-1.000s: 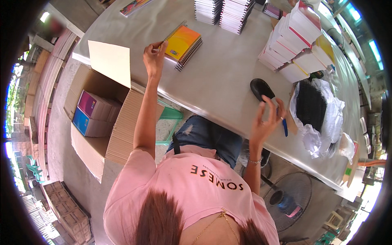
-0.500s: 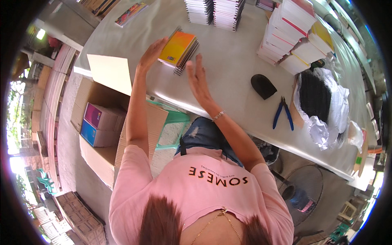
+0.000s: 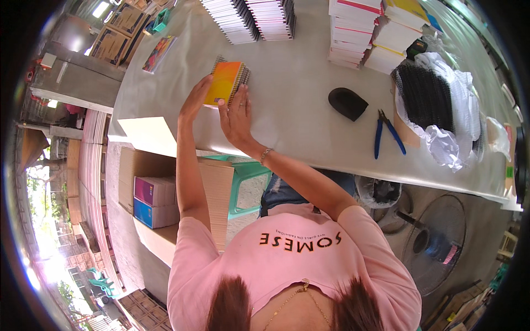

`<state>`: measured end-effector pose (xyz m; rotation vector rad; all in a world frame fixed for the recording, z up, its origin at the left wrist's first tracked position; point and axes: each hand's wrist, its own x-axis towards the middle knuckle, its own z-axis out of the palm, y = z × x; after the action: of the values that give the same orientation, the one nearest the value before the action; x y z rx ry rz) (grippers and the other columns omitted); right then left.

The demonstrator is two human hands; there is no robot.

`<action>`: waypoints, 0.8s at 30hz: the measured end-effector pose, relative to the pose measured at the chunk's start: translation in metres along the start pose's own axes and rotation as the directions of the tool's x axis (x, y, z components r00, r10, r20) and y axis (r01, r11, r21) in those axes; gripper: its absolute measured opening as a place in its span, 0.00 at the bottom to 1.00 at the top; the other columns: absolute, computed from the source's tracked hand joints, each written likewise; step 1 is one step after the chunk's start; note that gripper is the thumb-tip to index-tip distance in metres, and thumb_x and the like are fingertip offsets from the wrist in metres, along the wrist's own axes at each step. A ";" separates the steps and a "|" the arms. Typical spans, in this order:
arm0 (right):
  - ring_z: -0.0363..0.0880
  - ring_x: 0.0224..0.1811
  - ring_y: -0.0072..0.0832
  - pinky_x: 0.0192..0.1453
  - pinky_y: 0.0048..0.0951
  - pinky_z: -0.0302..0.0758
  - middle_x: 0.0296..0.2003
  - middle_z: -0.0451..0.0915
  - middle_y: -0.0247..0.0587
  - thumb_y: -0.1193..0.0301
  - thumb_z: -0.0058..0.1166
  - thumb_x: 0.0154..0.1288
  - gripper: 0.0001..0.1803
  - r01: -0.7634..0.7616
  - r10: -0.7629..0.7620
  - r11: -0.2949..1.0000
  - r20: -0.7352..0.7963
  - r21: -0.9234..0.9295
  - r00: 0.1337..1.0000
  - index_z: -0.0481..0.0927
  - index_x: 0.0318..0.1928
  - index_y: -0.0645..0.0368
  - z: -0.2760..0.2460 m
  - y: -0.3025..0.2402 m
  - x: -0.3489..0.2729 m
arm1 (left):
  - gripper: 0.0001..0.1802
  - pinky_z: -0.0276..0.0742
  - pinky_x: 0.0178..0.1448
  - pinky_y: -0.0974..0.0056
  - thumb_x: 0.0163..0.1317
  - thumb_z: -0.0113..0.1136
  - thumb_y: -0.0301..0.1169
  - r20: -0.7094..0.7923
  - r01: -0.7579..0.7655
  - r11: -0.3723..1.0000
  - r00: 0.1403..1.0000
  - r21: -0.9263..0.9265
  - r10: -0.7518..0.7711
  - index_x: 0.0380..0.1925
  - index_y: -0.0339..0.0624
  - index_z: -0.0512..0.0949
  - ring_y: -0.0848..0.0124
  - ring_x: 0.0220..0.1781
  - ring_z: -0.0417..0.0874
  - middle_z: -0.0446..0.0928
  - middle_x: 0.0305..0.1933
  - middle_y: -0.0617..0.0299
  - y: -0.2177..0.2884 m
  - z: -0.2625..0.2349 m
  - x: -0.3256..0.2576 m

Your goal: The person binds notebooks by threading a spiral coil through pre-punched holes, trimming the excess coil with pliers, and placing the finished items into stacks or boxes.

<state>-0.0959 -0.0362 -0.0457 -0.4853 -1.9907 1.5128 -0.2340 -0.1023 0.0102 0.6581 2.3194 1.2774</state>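
Note:
A small stack of spiral-bound notebooks [image 3: 225, 80], its top cover orange and yellow, lies on the table with wire coils showing at both sides. My left hand [image 3: 195, 100] is along the left side of the stack, fingers straight and close together, seeming to touch its edge. At the near right corner, my right hand [image 3: 237, 121] is flat with fingers extended, its fingertips against the coils. Neither hand wraps around the notebooks.
Tall notebook stacks [image 3: 270, 22] stand at the back, with book piles [image 3: 350, 36] further right. Blue-handled pliers [image 3: 387, 135], a black rounded piece [image 3: 348, 103] and wrapped black coils [image 3: 428, 99] lie to the right. An open carton [image 3: 212, 193] holding boxed books [image 3: 157, 201] stands left below.
My right hand has come in from beside the stack to its near right corner. The left hand has lowered along the left side. The whole view has shifted.

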 end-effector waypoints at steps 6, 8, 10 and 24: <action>0.39 0.77 0.60 0.78 0.53 0.38 0.72 0.41 0.75 0.47 0.27 0.78 0.45 0.007 -0.008 1.000 0.016 0.027 1.000 0.36 0.72 0.77 -0.003 -0.001 0.000 | 0.31 0.58 0.72 0.66 0.74 0.45 0.48 0.030 0.022 1.000 0.999 -0.012 -0.022 0.65 0.34 0.67 0.68 0.69 0.68 0.71 0.65 0.56 0.012 0.003 -0.005; 0.39 0.77 0.60 0.78 0.53 0.38 0.72 0.41 0.75 0.48 0.28 0.78 0.45 0.008 -0.008 1.000 0.014 0.024 1.000 0.36 0.72 0.77 -0.003 0.000 0.000 | 0.31 0.58 0.72 0.66 0.74 0.45 0.48 0.016 0.025 1.000 1.000 0.010 -0.025 0.66 0.34 0.67 0.68 0.68 0.68 0.71 0.65 0.56 0.012 0.003 -0.005; 0.40 0.77 0.60 0.78 0.53 0.39 0.72 0.42 0.75 0.48 0.28 0.78 0.44 0.012 -0.012 1.000 0.006 0.028 1.000 0.37 0.72 0.77 -0.003 0.001 0.002 | 0.32 0.58 0.72 0.66 0.74 0.45 0.49 0.025 0.009 1.000 1.000 0.022 -0.010 0.66 0.34 0.66 0.68 0.69 0.68 0.71 0.66 0.56 0.014 0.003 -0.003; 0.63 0.60 0.42 0.67 0.43 0.56 0.60 0.66 0.52 0.66 0.47 0.74 0.24 0.322 -0.402 0.909 -0.757 -0.264 0.515 0.64 0.64 0.65 -0.252 -0.033 0.052 | 0.32 0.62 0.71 0.55 0.74 0.46 0.50 -0.369 -0.206 0.950 0.886 0.233 0.282 0.70 0.44 0.62 0.55 0.72 0.64 0.64 0.70 0.48 -0.002 0.007 -0.052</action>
<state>0.0285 0.1725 0.0444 -0.6006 -1.2975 0.7081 -0.1889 -0.1285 0.0109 0.8428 2.7891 1.4241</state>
